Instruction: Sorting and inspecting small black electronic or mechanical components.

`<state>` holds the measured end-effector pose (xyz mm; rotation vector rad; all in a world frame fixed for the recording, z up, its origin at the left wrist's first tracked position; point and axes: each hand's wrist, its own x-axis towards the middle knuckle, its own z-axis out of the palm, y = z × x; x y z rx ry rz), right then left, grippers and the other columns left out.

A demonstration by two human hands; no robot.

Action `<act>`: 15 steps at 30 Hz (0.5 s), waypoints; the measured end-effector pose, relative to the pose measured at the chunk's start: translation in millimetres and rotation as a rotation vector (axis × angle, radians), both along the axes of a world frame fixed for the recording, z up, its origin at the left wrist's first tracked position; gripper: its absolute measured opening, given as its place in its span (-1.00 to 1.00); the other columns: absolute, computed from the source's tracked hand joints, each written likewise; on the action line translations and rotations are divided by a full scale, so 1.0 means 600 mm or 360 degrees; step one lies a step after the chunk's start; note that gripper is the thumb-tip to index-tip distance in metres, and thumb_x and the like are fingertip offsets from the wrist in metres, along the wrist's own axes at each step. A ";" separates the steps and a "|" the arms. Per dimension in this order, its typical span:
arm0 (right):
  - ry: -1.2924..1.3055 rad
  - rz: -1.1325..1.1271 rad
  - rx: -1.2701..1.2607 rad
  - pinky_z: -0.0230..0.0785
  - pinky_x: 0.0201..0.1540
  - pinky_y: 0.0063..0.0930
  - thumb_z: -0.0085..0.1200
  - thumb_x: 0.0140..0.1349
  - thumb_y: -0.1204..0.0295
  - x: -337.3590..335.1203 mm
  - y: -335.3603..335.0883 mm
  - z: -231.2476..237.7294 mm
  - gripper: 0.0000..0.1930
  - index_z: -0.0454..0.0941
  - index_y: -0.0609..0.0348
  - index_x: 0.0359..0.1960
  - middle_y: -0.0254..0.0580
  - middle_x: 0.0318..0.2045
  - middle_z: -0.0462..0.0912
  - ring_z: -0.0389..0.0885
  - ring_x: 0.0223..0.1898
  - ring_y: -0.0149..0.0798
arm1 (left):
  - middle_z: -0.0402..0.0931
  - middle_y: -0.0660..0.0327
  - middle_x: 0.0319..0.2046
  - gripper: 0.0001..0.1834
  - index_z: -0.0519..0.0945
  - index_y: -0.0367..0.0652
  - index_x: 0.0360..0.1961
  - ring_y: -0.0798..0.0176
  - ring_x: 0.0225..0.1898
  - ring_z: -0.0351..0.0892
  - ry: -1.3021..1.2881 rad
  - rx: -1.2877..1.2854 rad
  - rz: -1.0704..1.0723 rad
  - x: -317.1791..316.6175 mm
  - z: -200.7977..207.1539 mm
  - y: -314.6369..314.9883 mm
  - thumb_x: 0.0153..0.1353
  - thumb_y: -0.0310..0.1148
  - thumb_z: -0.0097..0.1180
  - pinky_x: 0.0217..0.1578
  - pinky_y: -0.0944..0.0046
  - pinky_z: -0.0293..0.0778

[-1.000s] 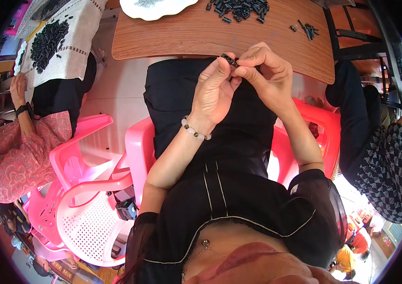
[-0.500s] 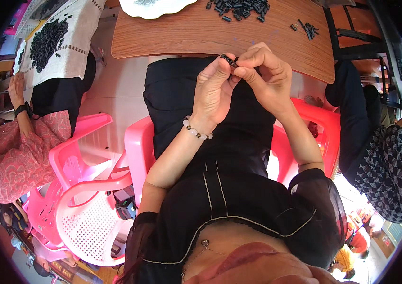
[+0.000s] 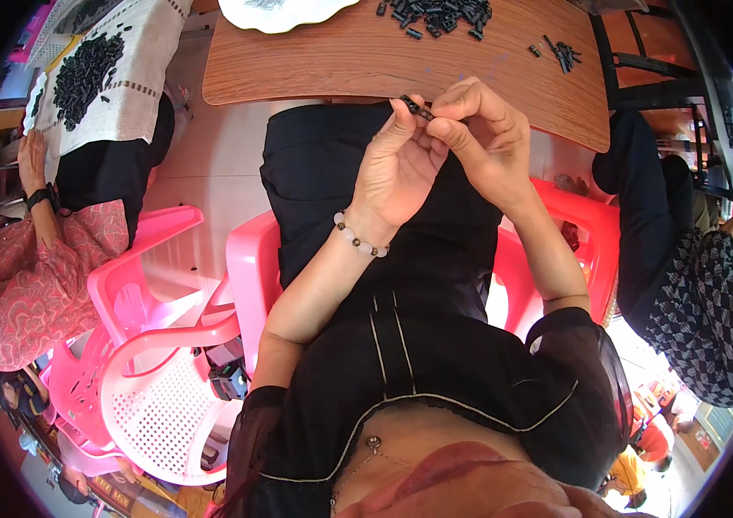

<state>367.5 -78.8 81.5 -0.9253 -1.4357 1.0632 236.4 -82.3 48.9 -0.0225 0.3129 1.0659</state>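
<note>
Just off the near edge of the wooden table (image 3: 314,73), my two hands meet above my lap. My left hand (image 3: 392,173), with a bead bracelet at its wrist, pinches a small black plastic piece (image 3: 411,104) between thumb and fingers. From the other side, the thumb and forefinger of my right hand (image 3: 489,138) close on the right end of this piece. Whether it is one piece or two joined together, I cannot tell. On the table beyond lies a heap of similar black pieces (image 3: 442,13).
A white scalloped plate (image 3: 297,19) with small bits on it stands at the far left of the table. Several black pieces (image 3: 563,56) lie at the right. Another person's hand (image 3: 34,160) rests beside a cloth-covered table (image 3: 129,104) with a black heap. Pink chairs (image 3: 163,414) stand nearby.
My left fingers have opened out a little and the black piece has turned, showing more of its length between my hands. My right hand has hardly moved.
</note>
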 end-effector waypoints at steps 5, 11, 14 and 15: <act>-0.0060 0.0049 0.0055 0.34 -0.12 -0.58 0.24 0.10 0.62 0.006 0.002 -0.001 -0.90 0.57 0.26 -0.36 -0.27 -0.37 0.55 0.51 -0.27 -0.43 | 0.55 0.45 -0.33 -0.76 0.56 -0.02 -0.19 0.50 -0.23 0.49 -0.0130 0.0004 -0.0008 0.000 -0.013 0.003 0.22 -0.14 0.18 -0.09 0.44 0.42; -0.0061 0.0039 0.0009 0.35 -0.11 -0.58 0.25 0.10 0.61 0.003 0.002 -0.003 -0.89 0.58 0.26 -0.35 -0.28 -0.37 0.56 0.51 -0.27 -0.44 | 0.55 0.44 -0.31 -0.74 0.56 -0.05 -0.17 0.50 -0.23 0.49 -0.0052 0.0026 0.0018 0.002 -0.013 0.002 0.22 -0.15 0.18 -0.10 0.47 0.44; -0.0042 0.0024 -0.0021 0.35 -0.10 -0.57 0.26 0.10 0.60 0.003 0.002 -0.004 -0.89 0.58 0.27 -0.36 -0.27 -0.37 0.56 0.51 -0.27 -0.44 | 0.55 0.43 -0.30 -0.73 0.56 -0.06 -0.16 0.50 -0.21 0.49 0.0014 0.0049 0.0015 0.003 -0.012 0.001 0.22 -0.15 0.18 -0.09 0.47 0.43; -0.0050 0.0011 -0.0022 0.35 -0.10 -0.57 0.26 0.10 0.60 0.003 0.002 -0.005 -0.90 0.58 0.27 -0.36 -0.28 -0.38 0.56 0.51 -0.27 -0.44 | 0.55 0.43 -0.30 -0.73 0.56 -0.06 -0.16 0.50 -0.21 0.49 0.0014 0.0048 0.0015 0.004 -0.012 0.001 0.22 -0.15 0.18 -0.09 0.47 0.43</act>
